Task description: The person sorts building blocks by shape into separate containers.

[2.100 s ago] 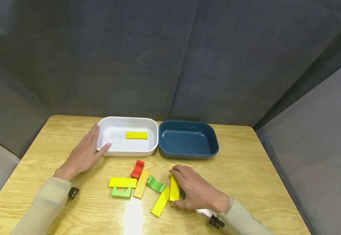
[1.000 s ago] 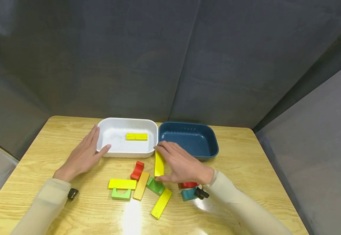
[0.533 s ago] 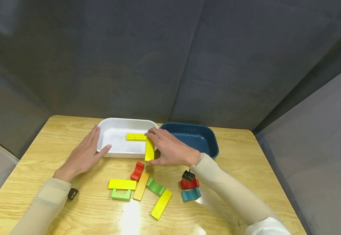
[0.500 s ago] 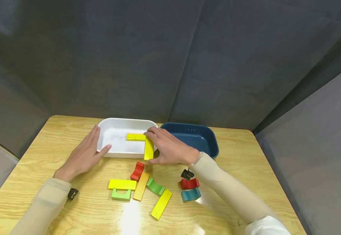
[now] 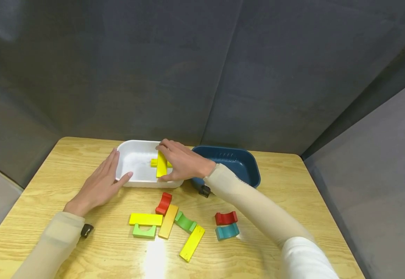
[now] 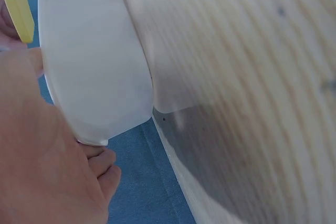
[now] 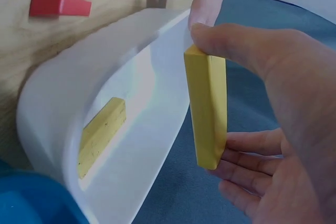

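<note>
We see a right hand (image 5: pixel 185 161) that holds a yellow block (image 5: pixel 162 164) between the thumb at one end and the fingertips at the other, so the grip is as wide as the length of the block. This block is a plain, flat-sided bar with straight edges, and it is above the inside of a white tray (image 5: pixel 134 166), apart from the lying bar (image 7: pixel 102 135), also yellow, which shows small dark specks on its surface. The tray is smooth and shiny, with rounded corners. The left hand (image 5: pixel 99 184) rests at its left end, the fingers almost straight and the thumb spread widely over the near rim. Just beside stands a dark blue tray (image 5: pixel 240 170) of similar rounded shape, glossy inside. On the wooden table (image 5: pixel 293 193), where we notice the wavy grain, lie a curved red piece (image 5: pixel 164 203), an orange plank (image 5: pixel 168 221), a yellow plank (image 5: pixel 145 219) touching a light green arch (image 5: pixel 144 231), a green arch (image 5: pixel 185 222) and a slanted yellow plank (image 5: pixel 192 243). Farther right, a red arch (image 5: pixel 226 218) and a blue arch (image 5: pixel 227 231) lie together, their hollows curved alike.
</note>
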`<state>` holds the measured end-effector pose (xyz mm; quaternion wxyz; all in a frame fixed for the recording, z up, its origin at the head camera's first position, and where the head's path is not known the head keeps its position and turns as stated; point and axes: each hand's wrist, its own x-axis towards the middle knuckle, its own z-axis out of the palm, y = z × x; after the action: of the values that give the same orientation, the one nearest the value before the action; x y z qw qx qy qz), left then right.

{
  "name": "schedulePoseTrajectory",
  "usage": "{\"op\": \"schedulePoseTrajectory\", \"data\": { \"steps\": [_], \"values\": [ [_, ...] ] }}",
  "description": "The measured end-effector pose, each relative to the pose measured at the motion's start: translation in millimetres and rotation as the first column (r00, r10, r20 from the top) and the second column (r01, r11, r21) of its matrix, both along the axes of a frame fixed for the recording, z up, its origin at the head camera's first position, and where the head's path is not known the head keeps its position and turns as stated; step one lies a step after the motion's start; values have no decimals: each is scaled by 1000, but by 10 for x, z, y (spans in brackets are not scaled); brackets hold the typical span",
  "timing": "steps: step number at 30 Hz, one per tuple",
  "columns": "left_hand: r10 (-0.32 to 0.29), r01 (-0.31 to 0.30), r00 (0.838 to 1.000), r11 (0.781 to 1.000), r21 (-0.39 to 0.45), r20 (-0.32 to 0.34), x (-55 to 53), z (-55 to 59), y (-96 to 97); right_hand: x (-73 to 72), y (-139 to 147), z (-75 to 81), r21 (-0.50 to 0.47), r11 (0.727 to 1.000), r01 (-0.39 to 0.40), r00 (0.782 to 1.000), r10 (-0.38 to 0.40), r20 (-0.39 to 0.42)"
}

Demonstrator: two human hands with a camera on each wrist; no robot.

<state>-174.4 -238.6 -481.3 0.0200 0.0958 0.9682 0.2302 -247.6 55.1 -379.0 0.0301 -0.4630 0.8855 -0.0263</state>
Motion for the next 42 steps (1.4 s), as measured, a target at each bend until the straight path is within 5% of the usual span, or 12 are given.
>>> {"op": "schedulePoseTrajectory", "data": {
  "steps": [21, 42],
  "values": [
    [-12, 12, 1000, 1000, 7, -7, 1, -9, -21, -374, -642, -207, 17, 999, -31, 999, 31, 25],
    [-25, 25, 1000, 1000, 2, -10, 2, -5, -106, -539, -1088, -395, 115, 991, -72, 997, 72, 3]
  ]
}}
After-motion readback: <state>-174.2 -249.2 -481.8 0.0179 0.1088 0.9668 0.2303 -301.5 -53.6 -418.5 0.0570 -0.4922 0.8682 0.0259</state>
